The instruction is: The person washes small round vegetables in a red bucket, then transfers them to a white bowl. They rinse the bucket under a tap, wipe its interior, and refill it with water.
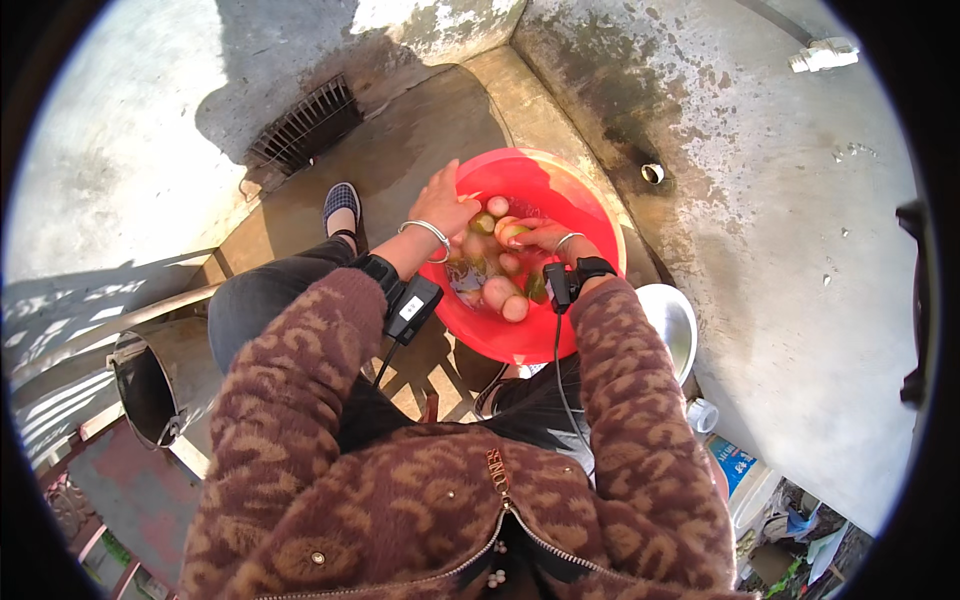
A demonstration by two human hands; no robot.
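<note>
red basin (565,200): holds the round produce (498,292), pinkish and green, in water.
left hand (440,205): over the basin's left side, fingers bent; i can't tell if they grip anything.
right hand (548,238): fingertips against one piece, closure unclear to me.
step: handling pieces in water, i judge.
next move: calls for a gentle, sure grip, i'd say.
</note>
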